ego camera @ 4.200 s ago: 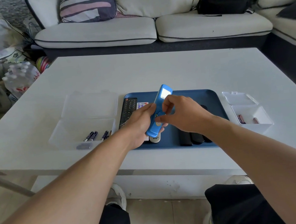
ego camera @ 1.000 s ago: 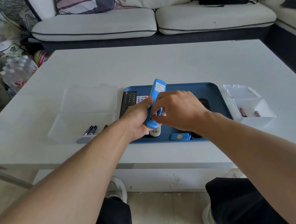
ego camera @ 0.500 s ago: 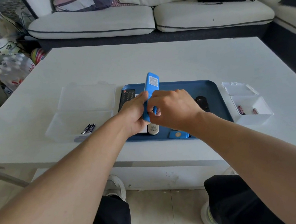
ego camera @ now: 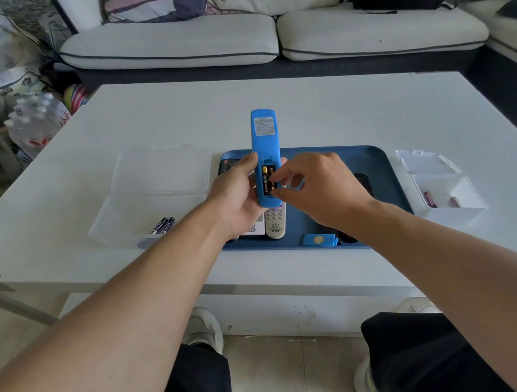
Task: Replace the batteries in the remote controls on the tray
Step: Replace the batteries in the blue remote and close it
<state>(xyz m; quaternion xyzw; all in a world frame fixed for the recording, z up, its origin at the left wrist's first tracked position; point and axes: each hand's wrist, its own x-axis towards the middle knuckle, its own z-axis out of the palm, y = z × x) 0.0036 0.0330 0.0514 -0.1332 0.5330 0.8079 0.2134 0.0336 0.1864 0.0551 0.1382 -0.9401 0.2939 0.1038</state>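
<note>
Your left hand [ego camera: 238, 195] grasps the blue remote [ego camera: 264, 148]; your right hand's [ego camera: 313, 187] grip pinches its exposed batteries [ego camera: 267, 179].

Wide white rectangular counter [ego camera: 287, 107], matte top, sofa beyond its far edge. Lying directly on it — three things in a row near the front edge. Left: clear plastic hinged box [ego camera: 153, 194], lid folded open and flat, a few dark batteries [ego camera: 162, 225] in its near half. Centre: dark blue plastic tray [ego camera: 376, 161] with rounded corners. Right: small white plastic hinged box [ego camera: 444, 188], lid open, two reddish batteries [ego camera: 429, 198] inside — well apart from the clear box.
</note>
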